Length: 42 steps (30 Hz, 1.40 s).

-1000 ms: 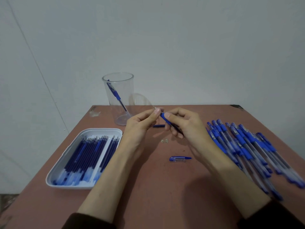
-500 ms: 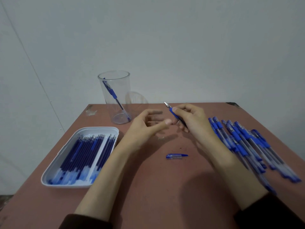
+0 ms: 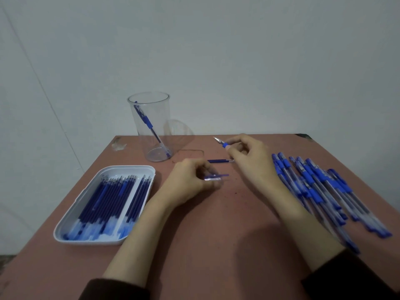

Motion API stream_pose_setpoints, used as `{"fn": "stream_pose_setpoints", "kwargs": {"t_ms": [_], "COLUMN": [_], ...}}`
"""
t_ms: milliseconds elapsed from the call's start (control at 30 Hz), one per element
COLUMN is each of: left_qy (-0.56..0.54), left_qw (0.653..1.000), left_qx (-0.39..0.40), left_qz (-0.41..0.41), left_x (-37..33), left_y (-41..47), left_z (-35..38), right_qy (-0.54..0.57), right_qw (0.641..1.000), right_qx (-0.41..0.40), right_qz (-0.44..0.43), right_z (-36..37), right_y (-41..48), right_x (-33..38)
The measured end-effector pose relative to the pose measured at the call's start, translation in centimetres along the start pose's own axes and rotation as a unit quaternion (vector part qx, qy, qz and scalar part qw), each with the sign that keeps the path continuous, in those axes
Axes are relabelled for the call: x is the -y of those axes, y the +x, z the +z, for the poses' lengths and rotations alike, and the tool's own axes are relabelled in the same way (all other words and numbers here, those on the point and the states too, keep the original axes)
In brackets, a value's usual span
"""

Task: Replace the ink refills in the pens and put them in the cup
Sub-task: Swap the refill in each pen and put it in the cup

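Risk: the small blue-and-clear pen cap (image 3: 215, 177) is held only at the fingertips and could, in my judgement, slip and roll. The loose dark-blue refill (image 3: 218, 161) on the reddish-brown tabletop (image 3: 216, 234) between the hands could be mistaken for a fresh one. Left hand (image 3: 188, 185) — fingers curled, pinching the cap. Right hand (image 3: 251, 159) — closed round the blue-gripped clear pen (image 3: 224, 144), right of the clear plastic cup (image 3: 163, 124).
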<state>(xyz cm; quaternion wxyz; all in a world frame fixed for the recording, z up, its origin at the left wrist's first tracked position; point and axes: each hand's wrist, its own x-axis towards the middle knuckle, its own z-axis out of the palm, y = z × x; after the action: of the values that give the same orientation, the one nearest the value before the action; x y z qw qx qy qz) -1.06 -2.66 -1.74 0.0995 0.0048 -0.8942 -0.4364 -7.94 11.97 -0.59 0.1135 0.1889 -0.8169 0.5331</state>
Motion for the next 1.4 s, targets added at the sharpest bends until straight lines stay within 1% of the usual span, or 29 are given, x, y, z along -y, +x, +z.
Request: {"fn": "stream_pose_setpoints", "kwargs": {"t_ms": [67,133,200,300,433,633,700,800,933,1033,1167,1400], "left_qy": [-0.053,-0.107,-0.126,-0.143,-0.138,-0.13,-0.139,-0.151,-0.186,-0.233,-0.26,-0.244], "left_qw": [0.995,0.985,0.978,0.972,0.973,0.98,0.981,0.981,0.977,0.968,0.961,0.964], "left_qx": [-0.077,-0.128,-0.163,-0.183,-0.182,-0.149,-0.138,-0.121,-0.107,-0.084,-0.078,-0.091], "left_qz": [-0.021,-0.035,-0.041,-0.042,-0.035,-0.009,-0.007,-0.005,0.019,0.047,0.056,0.053], "left_x": [0.2,0.4,0.5,0.5,0.5,0.4,0.3,0.1,-0.5,-1.1,-1.3,-1.5], "left_y": [0.2,0.4,0.5,0.6,0.6,0.5,0.3,0.2,0.0,-0.4,-0.4,-0.5], "left_z": [-0.3,-0.8,-1.1,-1.3,-1.2,-0.9,-0.9,-0.7,-0.6,-0.5,-0.4,-0.5], "right_qy": [-0.058,-0.079,-0.09,-0.111,-0.13,-0.15,-0.131,-0.104,-0.088,-0.102,-0.069,-0.032], "right_qw": [0.997,0.994,0.992,0.987,0.983,0.98,0.983,0.984,0.985,0.986,0.989,0.996], "right_qx": [0.003,0.01,0.021,0.033,0.052,0.071,0.081,0.125,0.136,0.129,0.129,0.074], "right_qz": [-0.044,-0.07,-0.087,-0.109,-0.117,-0.113,-0.099,-0.075,-0.054,-0.034,-0.027,-0.026], "right_z": [0.0,-0.1,-0.1,-0.2,-0.4,-0.2,-0.1,0.0,0.2,0.2,0.1,0.1], "right_y": [-0.3,-0.4,-0.4,-0.6,-0.7,-0.8,-0.7,-0.8,-1.1,-1.6,-1.7,-1.3], "right_x": [0.2,0.3,0.3,0.4,0.6,0.5,0.4,0.3,0.6,1.0,1.4,1.5]}}
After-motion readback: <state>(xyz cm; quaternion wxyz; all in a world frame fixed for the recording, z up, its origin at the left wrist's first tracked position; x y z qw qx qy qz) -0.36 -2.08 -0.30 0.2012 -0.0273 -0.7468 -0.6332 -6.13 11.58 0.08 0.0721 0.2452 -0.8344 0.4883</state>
